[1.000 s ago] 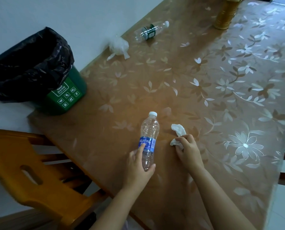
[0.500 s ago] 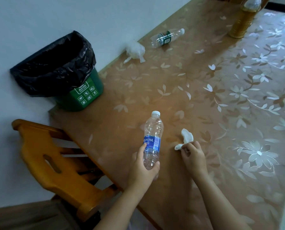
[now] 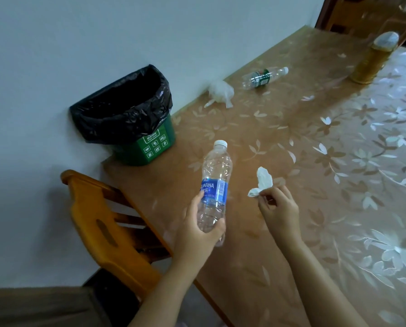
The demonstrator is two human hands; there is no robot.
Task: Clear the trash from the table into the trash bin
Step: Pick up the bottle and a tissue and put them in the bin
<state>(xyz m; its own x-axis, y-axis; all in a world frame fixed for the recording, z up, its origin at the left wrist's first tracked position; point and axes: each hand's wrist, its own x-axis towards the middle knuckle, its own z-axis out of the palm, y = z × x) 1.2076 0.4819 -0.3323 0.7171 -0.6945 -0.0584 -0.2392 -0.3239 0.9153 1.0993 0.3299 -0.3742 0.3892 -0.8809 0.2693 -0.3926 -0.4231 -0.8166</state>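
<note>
My left hand grips a clear, blue-labelled water bottle by its lower half and holds it raised above the table, cap pointing away. My right hand pinches a crumpled white tissue between its fingertips, just off the surface. A green trash bin lined with a black bag stands on the table's left corner by the wall. Farther along the wall lie a crumpled white plastic bag and a green-labelled clear bottle on its side.
The table has a brown floral cover. A tall golden bottle stands at the far end. An orange wooden chair sits at the table's near-left edge, below the bin. The wall runs along the table's left side.
Both hands have lifted off the table: the left has raised the bottle, the right has picked up the tissue. The view has swung so the bin sits nearer the middle.
</note>
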